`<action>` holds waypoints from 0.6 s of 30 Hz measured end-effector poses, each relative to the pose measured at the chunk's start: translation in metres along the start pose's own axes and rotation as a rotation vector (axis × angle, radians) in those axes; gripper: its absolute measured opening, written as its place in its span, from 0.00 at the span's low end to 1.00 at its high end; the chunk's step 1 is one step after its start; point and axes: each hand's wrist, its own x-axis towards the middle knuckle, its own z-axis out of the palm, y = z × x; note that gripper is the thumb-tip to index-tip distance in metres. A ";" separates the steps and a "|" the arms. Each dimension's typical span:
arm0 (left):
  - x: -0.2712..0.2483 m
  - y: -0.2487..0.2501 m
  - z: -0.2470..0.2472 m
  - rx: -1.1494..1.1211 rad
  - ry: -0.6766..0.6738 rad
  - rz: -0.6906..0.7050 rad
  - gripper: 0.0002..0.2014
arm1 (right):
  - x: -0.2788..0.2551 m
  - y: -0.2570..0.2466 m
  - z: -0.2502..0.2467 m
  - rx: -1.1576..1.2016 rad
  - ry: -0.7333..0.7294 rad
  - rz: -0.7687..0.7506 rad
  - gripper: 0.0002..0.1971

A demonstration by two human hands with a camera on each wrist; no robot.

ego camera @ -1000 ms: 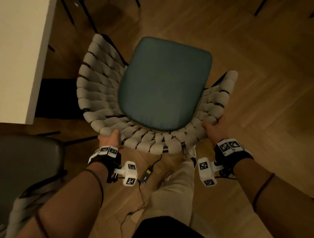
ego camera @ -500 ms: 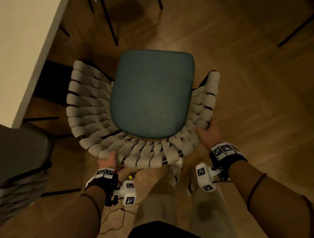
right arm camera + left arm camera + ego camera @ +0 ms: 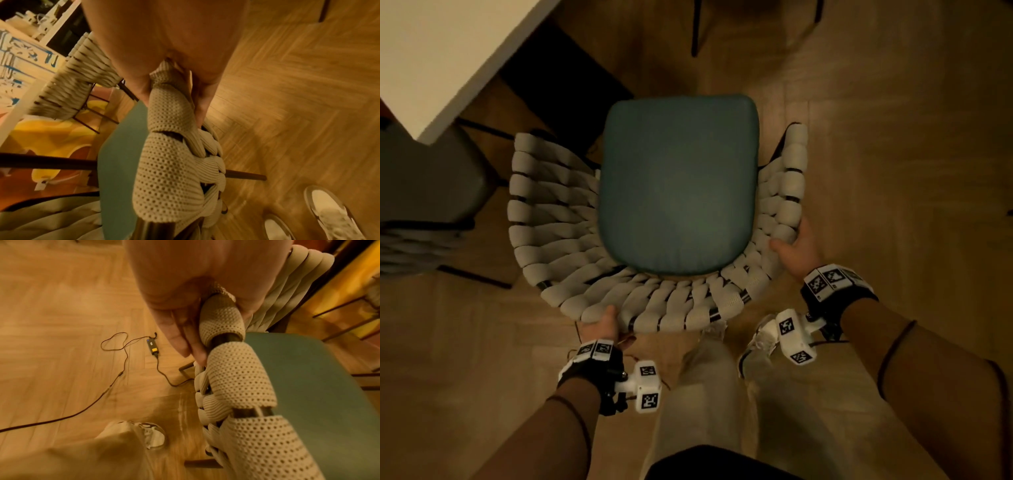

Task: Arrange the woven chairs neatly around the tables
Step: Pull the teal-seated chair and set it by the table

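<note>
1. Here's the woven chair (image 3: 558,219), standing on the wooden herringbone floor (image 3: 893,137) right in front of the person, its curved back rim nearest them and its teal seat cushion (image 3: 678,185) facing up.
2. Left hand (image 3: 599,325) is on the back rim at its lower left; in the left wrist view its fingers (image 3: 185,337) curl round the dark frame tube (image 3: 224,339) between two cream woven wraps, gripping it.
3. Right hand (image 3: 796,246) takes the rim on the right side, thumb over the top of the weave; in the right wrist view its fingers (image 3: 202,104) wrap under a knitted band (image 3: 168,113), a firm hold on the chair.
4. The white worktop (image 3: 448,44) shows its corner at upper left, well apart from the chair's seat front.
5. A second woven chair (image 3: 424,192) with a grey seat sits just beside that corner, at the far left.
6. On the floor behind the chair lies a thin dark cable (image 3: 123,369) with a small black inline box (image 3: 152,347).
7. The person's pale trousers (image 3: 705,394) and white shoe (image 3: 760,339) show just behind the back rim.
</note>
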 end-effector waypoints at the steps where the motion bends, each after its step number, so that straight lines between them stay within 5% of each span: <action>1: -0.001 -0.007 0.001 -0.014 0.002 -0.010 0.27 | 0.006 -0.004 -0.003 -0.028 -0.013 -0.015 0.36; 5: -0.007 -0.015 0.007 -0.037 -0.031 -0.089 0.28 | 0.029 -0.025 -0.012 -0.085 -0.087 -0.062 0.34; 9: 0.026 0.017 -0.001 0.022 0.037 -0.052 0.50 | 0.053 -0.044 -0.019 -0.168 -0.074 -0.067 0.31; 13: 0.019 0.070 -0.012 0.217 0.228 -0.011 0.35 | 0.071 -0.056 -0.021 -0.213 -0.006 -0.115 0.28; 18: 0.034 0.077 0.005 0.314 0.217 0.033 0.29 | 0.092 -0.065 -0.017 -0.248 0.092 -0.204 0.24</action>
